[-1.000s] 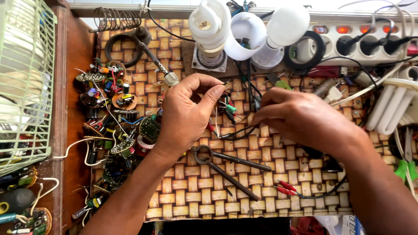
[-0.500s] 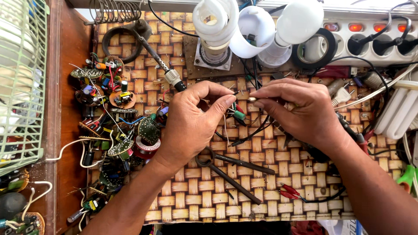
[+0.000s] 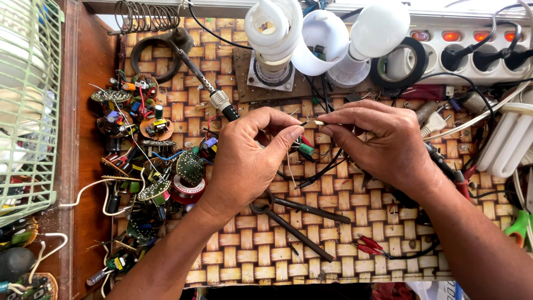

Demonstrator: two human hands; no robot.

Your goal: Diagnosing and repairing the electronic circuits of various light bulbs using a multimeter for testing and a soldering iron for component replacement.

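Over the middle of the woven mat [image 3: 266, 261], the left hand [image 3: 250, 161] and right hand [image 3: 383, 144] meet fingertip to fingertip, both pinching a small wire-legged component [image 3: 317, 123]. It is not yet joined to anything: the soldering iron [image 3: 214, 97] lies untouched just to the far left, and the pliers [image 3: 300, 222] rest nearer.

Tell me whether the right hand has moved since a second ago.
Yes. The right hand has shifted left toward the left hand; its fingertips, earlier right of the spiral bulb, now meet the left fingertips almost below it.
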